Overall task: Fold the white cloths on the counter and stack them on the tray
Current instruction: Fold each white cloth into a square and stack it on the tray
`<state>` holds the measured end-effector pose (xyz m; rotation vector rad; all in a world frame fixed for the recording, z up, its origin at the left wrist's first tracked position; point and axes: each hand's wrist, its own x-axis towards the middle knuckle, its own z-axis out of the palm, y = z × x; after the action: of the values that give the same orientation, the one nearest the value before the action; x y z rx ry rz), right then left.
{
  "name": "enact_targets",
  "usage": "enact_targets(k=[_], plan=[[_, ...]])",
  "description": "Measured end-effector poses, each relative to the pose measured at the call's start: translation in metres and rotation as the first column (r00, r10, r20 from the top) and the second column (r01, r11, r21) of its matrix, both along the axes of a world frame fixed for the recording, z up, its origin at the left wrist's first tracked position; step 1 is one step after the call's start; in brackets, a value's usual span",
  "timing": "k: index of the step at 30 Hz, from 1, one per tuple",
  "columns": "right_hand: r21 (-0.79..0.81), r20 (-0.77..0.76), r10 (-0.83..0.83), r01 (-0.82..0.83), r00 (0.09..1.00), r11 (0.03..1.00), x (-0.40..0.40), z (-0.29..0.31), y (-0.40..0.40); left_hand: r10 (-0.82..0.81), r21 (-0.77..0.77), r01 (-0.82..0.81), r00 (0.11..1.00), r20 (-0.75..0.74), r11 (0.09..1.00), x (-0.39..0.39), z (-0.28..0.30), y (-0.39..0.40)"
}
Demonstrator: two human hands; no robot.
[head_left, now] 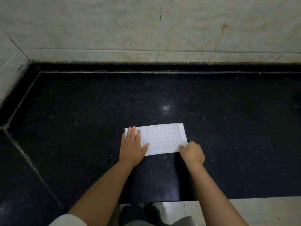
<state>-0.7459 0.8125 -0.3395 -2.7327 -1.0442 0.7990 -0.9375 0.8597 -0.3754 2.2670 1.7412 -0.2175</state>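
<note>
Folding white cloth (162, 139) mid-counter, near edge of black counter (81, 111).
L hand (132, 146) flat, pinning left end; R hand (192, 152) pinches near-right corner. You shd bring corner across, match edges, then crease.

Folded cloth (162, 138) flat on counter (81, 119), just right of frame centre, lower half. Left hand (132, 146) on cloth's left end; right hand (192, 152) at its lower right corner. Wall (146, 26) behind counter, across frame top.
</note>
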Motion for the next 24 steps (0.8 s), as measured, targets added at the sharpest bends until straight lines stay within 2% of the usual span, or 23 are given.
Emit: enact_targets(k=[3,6,9,12,16,18,20,22,24], plan=[[-0.022,-0.013,-0.021,0.021,1.0,1.0,-0.003,0.002,0.003,-0.01,0.015,0.01,1.0,0.006,1.0,0.0,0.001,-0.001],[0.021,-0.013,-0.013,0.013,1.0,1.0,-0.006,0.005,0.004,-0.003,0.021,0.002,0.999,0.04,1.0,0.0,0.003,-0.001],[0.181,-0.097,-0.025,0.043,0.995,0.982,-0.007,0.013,0.006,-0.01,0.012,0.009,0.996,0.09,1.0,-0.001,0.004,0.0],[0.412,-0.169,-0.015,0.085,0.985,0.907,-0.015,0.029,0.013,0.015,0.055,-0.026,0.982,0.186,0.998,-0.017,0.012,0.002],[0.606,-0.229,0.117,0.048,0.966,0.794,-0.056,0.047,0.021,0.118,0.128,-0.141,0.978,0.173,0.982,-0.068,0.016,-0.008],[0.657,-0.188,0.227,-0.049,0.956,0.752,-0.086,0.047,0.023,0.158,0.141,-0.178,0.977,0.14,0.974,-0.093,0.012,-0.016],[0.637,-0.124,0.351,-0.197,0.928,0.745,-0.112,0.038,0.022,0.176,0.12,-0.187,0.98,0.096,0.975,-0.108,0.005,-0.024],[0.553,-0.028,0.514,-0.415,0.857,0.722,-0.134,0.018,0.018,0.206,0.069,-0.21,0.976,0.065,0.975,-0.115,-0.001,-0.031],[0.469,0.143,0.648,-0.627,0.748,0.621,-0.148,-0.003,0.011,0.241,0.059,-0.246,0.967,0.079,0.967,-0.117,-0.005,-0.034]])
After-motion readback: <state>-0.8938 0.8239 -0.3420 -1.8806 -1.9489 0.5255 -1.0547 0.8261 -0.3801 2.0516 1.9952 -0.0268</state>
